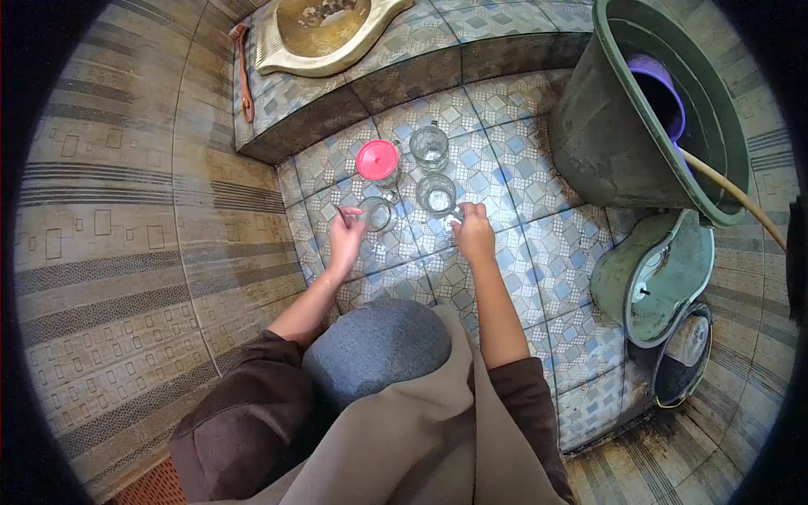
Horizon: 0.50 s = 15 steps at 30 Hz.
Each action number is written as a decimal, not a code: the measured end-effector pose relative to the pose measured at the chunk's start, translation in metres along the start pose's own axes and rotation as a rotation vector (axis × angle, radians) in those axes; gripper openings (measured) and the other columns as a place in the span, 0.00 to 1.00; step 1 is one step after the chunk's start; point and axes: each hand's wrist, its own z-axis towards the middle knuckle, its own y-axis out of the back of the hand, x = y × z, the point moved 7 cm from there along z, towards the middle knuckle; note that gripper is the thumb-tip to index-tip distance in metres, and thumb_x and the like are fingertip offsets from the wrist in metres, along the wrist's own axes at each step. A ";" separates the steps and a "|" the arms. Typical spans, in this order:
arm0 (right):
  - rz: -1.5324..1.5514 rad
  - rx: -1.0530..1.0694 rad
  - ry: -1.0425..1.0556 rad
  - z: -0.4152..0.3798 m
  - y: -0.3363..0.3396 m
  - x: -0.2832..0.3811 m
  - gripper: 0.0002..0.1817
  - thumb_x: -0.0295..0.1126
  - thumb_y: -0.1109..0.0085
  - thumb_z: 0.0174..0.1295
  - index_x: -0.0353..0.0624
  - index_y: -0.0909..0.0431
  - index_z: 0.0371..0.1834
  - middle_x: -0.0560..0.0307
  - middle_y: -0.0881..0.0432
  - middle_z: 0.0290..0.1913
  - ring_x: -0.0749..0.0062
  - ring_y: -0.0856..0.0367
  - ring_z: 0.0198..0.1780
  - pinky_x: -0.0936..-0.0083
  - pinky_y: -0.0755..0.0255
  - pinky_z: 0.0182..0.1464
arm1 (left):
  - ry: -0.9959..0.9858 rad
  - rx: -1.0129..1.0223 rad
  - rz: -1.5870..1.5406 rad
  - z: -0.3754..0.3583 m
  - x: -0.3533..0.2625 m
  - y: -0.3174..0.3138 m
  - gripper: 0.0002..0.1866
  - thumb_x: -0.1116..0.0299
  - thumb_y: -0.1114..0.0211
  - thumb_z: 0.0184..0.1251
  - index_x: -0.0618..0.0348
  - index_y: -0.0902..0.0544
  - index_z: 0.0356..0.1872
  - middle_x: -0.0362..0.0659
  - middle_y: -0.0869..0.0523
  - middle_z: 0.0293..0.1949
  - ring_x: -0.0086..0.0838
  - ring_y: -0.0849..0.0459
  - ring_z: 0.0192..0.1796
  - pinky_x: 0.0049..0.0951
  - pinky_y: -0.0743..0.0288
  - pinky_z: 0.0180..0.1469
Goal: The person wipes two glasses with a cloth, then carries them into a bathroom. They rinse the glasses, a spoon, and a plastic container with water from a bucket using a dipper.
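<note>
Several clear glass mugs stand close together on the tiled floor. My left hand (pixel 344 241) has its fingers closed at the left side of the nearest glass mug (pixel 379 214), where its handle seems to be. My right hand (pixel 475 234) pinches the handle of another glass mug (pixel 436 195), just right of the first. Behind that one is a third glass mug (pixel 429 148), its handle pointing away from me. A mug with a pink lid (pixel 378 159) is beside it on the left. Neither hand touches these two at the back.
A squat toilet (pixel 324 63) and a long-handled brush (pixel 244 76) are on the raised ledge. At right stands a big green bucket (pixel 589 126) holding a purple container (pixel 661 76) and a hose (pixel 732 192). Below it are a green basin (pixel 610 286) and a black bucket (pixel 673 379).
</note>
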 end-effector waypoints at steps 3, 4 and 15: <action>0.079 -0.064 0.042 0.000 -0.015 -0.008 0.11 0.28 0.44 0.49 0.39 0.32 0.35 0.49 0.26 0.37 0.57 0.24 0.34 0.67 0.31 0.37 | 0.060 -0.075 0.411 0.023 0.009 0.016 0.14 0.64 0.41 0.47 0.62 0.25 0.33 0.43 0.26 0.19 0.27 0.27 0.23 0.28 0.35 0.25; 0.083 -0.066 0.043 0.000 -0.026 -0.014 0.11 0.28 0.44 0.49 0.39 0.32 0.35 0.49 0.26 0.37 0.57 0.24 0.34 0.67 0.31 0.37 | 0.135 -0.076 0.544 0.025 0.014 0.019 0.17 0.60 0.39 0.46 0.64 0.24 0.32 0.48 0.22 0.23 0.32 0.22 0.28 0.31 0.31 0.30; 0.823 0.019 -0.279 -0.046 -0.096 -0.047 0.09 0.32 0.52 0.57 0.41 0.32 0.38 0.55 0.23 0.30 0.68 0.23 0.27 0.77 0.32 0.30 | 0.451 0.116 0.587 0.036 0.095 -0.004 0.21 0.57 0.42 0.48 0.72 0.21 0.27 0.55 0.19 0.26 0.40 0.19 0.34 0.31 0.28 0.38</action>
